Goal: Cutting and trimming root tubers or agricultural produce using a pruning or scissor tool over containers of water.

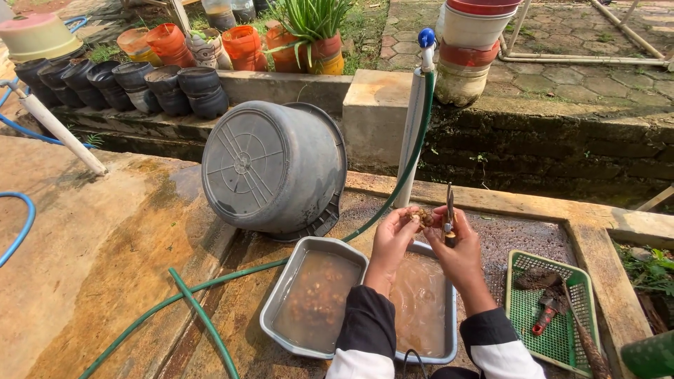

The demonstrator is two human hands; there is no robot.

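You have no packages, labels, signs or screens anywhere near your fingers. Nothing printed shows on the things around you either.

Left hand (392, 235): raised, fingers curled shut around a small item.
Right hand (456, 245): raised just beside left, fist closed in a grip.
Forearms: dark sleeves, white cuffs, angled upward.

A big grey tub (274, 165) lies on its side beside a green hose (210, 291); a green basket (558, 316) holds red-handled shears (547, 312), black pots (126, 84) stacked behind
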